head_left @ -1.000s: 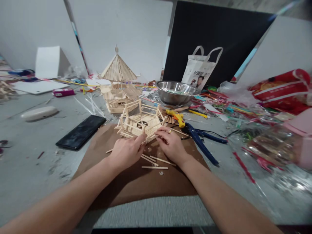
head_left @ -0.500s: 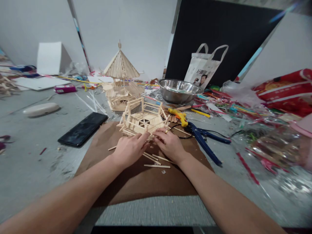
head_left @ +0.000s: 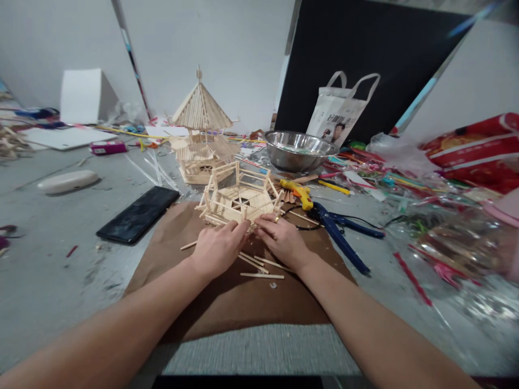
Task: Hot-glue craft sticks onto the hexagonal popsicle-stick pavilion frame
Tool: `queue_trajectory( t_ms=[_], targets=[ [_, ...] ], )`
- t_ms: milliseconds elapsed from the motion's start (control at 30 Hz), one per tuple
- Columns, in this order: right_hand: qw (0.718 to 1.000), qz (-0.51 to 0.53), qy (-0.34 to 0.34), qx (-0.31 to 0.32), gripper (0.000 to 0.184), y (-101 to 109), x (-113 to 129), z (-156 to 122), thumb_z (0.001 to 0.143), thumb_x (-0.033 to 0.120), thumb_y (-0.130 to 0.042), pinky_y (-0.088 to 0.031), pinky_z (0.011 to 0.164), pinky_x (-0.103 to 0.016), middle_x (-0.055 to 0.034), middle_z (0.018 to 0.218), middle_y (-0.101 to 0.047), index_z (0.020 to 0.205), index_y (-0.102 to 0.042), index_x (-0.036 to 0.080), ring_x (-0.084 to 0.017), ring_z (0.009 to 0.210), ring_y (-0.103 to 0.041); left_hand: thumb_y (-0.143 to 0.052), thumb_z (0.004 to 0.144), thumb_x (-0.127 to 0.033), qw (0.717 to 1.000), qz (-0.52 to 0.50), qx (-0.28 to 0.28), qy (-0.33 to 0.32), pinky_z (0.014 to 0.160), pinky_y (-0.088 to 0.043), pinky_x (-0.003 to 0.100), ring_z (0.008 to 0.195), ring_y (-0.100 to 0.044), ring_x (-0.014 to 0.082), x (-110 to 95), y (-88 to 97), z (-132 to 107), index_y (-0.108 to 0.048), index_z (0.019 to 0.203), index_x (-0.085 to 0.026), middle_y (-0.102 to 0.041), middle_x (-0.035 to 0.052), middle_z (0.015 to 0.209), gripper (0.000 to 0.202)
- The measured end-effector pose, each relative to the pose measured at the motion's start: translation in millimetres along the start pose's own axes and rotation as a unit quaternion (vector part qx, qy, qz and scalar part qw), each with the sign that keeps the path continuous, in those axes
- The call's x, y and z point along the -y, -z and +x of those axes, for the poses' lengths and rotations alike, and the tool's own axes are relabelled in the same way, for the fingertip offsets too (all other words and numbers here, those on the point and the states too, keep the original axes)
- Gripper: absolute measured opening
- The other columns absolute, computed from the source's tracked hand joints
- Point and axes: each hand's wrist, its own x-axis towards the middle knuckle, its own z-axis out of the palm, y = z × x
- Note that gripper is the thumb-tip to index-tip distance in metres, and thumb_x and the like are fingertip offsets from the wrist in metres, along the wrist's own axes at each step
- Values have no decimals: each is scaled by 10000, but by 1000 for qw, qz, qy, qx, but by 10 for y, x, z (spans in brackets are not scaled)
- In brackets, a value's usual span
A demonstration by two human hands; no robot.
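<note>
A many-sided frame of thin wooden sticks (head_left: 251, 195), with low railings and a slatted floor, rests at the far side of a brown sheet (head_left: 227, 308). Both hands meet at its near edge. My left hand (head_left: 221, 243) has its fingers bent and pressed on the near rim beside a short upright post. My right hand (head_left: 279, 237), a ring on one finger, pinches at the same rim just to the right. Fingers hide whatever small piece lies between them. Several loose wooden sticks (head_left: 261, 276) lie on the sheet below the hands.
Behind stands a stick pavilion (head_left: 201, 111) with a pointed roof. A phone (head_left: 138, 215) lies to the left. On the right are a yellow-and-blue hot glue gun (head_left: 298, 194), blue-handled pliers (head_left: 340, 237), a steel bowl (head_left: 300, 154), a white bag (head_left: 334, 116) and scattered craft scraps.
Almost nothing differs. My left hand has shifted very slightly to the right along the rim; the stick frame and the right hand stay in place.
</note>
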Motion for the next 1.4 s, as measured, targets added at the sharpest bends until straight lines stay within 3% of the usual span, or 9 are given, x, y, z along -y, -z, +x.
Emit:
queue_trajectory(
  t_ms=[500,1400],
  targets=[
    [999,32,6,2,238,10,-17,-7,775,214,-459,-436,824,-296,-85,951,-602,961,-589,145,-156,901,-540,-270,851,-330,999,30,-33,-21,509,-356,222,652,-588,154,15,-33,-12,-478,1083,-269,-602,39,754,318],
    [999,46,-13,1,220,30,20,6,775,238,-466,-434,802,-273,-80,919,-608,922,-600,143,-152,872,-544,-275,843,-363,1000,23,-13,-11,491,-356,213,654,-585,159,0,-19,-11,-459,1121,-273,-601,48,784,345]
  ],
)
